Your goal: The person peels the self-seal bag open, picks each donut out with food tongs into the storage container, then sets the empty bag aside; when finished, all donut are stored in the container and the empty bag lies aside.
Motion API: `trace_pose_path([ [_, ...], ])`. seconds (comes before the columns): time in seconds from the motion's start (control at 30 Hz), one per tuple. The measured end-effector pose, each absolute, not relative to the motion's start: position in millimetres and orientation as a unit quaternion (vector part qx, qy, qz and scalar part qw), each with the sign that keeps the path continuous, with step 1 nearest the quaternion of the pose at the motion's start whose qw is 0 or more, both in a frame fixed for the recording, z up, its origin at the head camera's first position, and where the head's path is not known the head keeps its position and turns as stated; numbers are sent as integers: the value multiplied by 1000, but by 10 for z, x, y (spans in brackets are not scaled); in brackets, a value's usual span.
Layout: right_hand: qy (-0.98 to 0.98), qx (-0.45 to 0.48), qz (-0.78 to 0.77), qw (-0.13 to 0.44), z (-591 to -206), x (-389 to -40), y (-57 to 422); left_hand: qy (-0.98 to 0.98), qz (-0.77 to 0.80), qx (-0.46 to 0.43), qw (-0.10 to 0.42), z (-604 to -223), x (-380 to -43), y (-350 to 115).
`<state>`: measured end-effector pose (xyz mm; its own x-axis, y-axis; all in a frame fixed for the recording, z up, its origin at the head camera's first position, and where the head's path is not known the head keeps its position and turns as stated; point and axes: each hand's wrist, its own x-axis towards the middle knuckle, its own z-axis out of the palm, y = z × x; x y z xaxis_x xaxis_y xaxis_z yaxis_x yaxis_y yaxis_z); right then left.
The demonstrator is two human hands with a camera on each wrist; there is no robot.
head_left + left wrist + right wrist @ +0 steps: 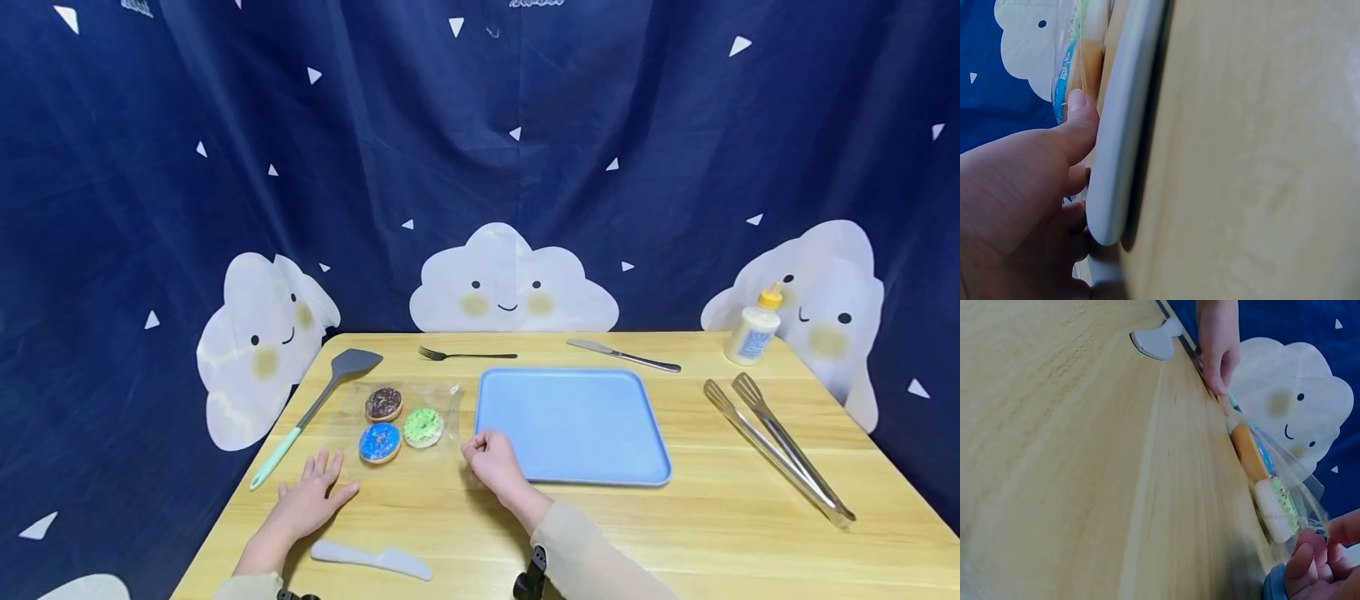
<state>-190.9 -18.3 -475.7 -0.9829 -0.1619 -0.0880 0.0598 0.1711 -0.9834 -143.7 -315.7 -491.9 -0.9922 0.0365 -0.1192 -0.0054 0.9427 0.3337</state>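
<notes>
Head view: one clear plastic bag (447,402), three sprinkled ring doughnuts (423,427) inside, at nine o'clock from a flat light-blue rectangular tray (573,425); our right hand (495,462) at the bag's four o'clock; our left hand (307,504) at its eight, fingers spread, gripping nothing.

Left wrist view: our thumb beside the blue-iced doughnut (1083,65); one long white plastic knife (1125,115) at two o'clock from it.

Right wrist view: our right hand narrowly pinches the bag's edge. We judge best: light pinch, bag level, doughnuts undisturbed.

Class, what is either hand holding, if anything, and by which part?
The right hand pinches the bag by its edge nearest the tray; the left hand grips nothing.
</notes>
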Motion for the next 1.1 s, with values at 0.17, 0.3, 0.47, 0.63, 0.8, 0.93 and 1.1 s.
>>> trace_pose_path([
  [0.17, 757, -45, -646, 85, -4719, -1884, -201, 983, 171, 9, 58, -4906, -1420, -3153],
  [0.3, 763, -59, -639, 78, -4713, -1884, -238, 984, 169, 11, 48, -4897, -1393, -3149],
  [0.47, 798, -68, -597, 45, -4719, -1957, -318, 985, 168, 10, 46, -4901, -1380, -3133],
  [0.63, 828, -73, -555, 34, -4743, -2098, -427, 985, 168, 10, 49, -4913, -1389, -3122],
  [0.8, 843, -72, -532, 28, -4770, -2193, -471, 983, 173, 9, 54, -4925, -1402, -3121],
  [0.93, 841, -77, -534, 40, -4772, -2205, -443, 983, 177, 8, 50, -4927, -1412, -3129],
  [1.1, 845, -72, -527, 42, -4717, -2185, -394, 984, 170, 8, 46, -4922, -1421, -3144],
])
